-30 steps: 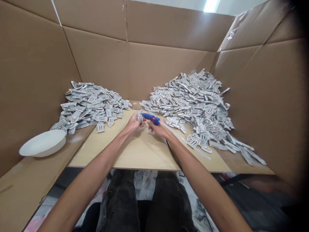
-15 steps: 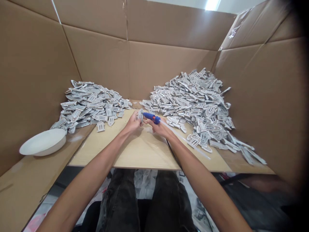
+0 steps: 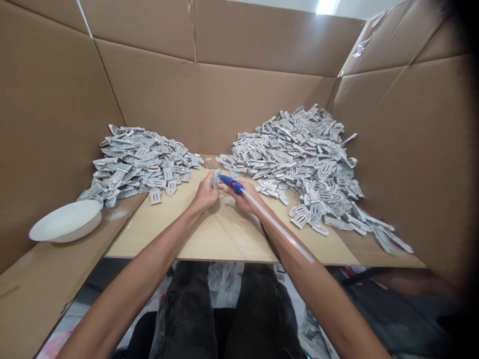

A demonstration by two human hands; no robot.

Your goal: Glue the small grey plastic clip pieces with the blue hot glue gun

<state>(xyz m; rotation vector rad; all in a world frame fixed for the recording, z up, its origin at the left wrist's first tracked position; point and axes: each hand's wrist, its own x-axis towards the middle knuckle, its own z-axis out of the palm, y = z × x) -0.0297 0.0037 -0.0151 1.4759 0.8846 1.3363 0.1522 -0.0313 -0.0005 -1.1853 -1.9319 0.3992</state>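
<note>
A small arched piece (image 3: 216,178), grey-white and with slots cut through it, is standing nearly upright above the middle of the table. The left hand (image 3: 205,193) is closed around its lower part, with thumb and fingers pinching it. It seems to me that this low grip is chosen so that the upper part remains free and the fingers are away from the tip of the tool.

The right hand (image 3: 245,198) is wrapped around a blue glue gun (image 3: 232,183), whose nozzle points to the piece, very near; whether they touch, I cannot tell. A long clear glue stick (image 3: 279,227) comes out from its rear and lies along the right forearm, probably because it is too long to fit inside.

Similar pieces form a left heap (image 3: 142,159) and a larger right heap (image 3: 295,149), perhaps placed apart so that the two do not mix. Between them is a pale board (image 3: 220,239). A white bowl (image 3: 67,224) rests at the left, on cardboard. Tall cardboard walls (image 3: 149,89) surround the place, and above them a bright light (image 3: 327,6) shines.
</note>
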